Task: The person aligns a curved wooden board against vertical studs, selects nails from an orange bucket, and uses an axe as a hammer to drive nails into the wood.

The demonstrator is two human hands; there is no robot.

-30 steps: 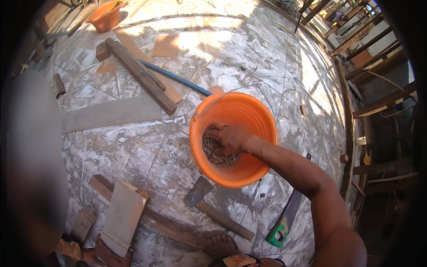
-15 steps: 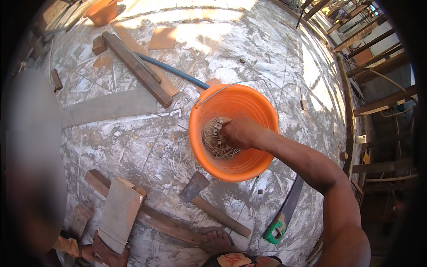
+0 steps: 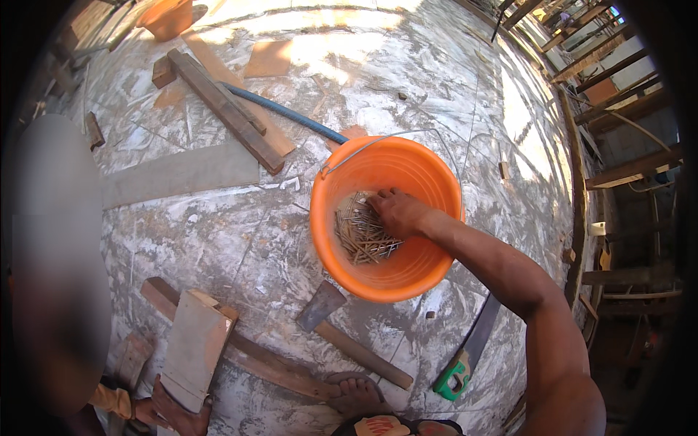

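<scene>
Head view: the bare right hand (image 3: 400, 216) reaches into a round orange plastic bucket (image 3: 385, 292), its forearm (image 3: 487, 251) crossing the right edge; the left side of the mouth is open. Thin, straight metal nails (image 3: 359, 240) lie loose on the bottom, left of the hand, crisscrossed, their long axes pointing many ways. The fingers bend toward them; whether they grasp any, I cannot tell. The left hand is out of view.
</scene>
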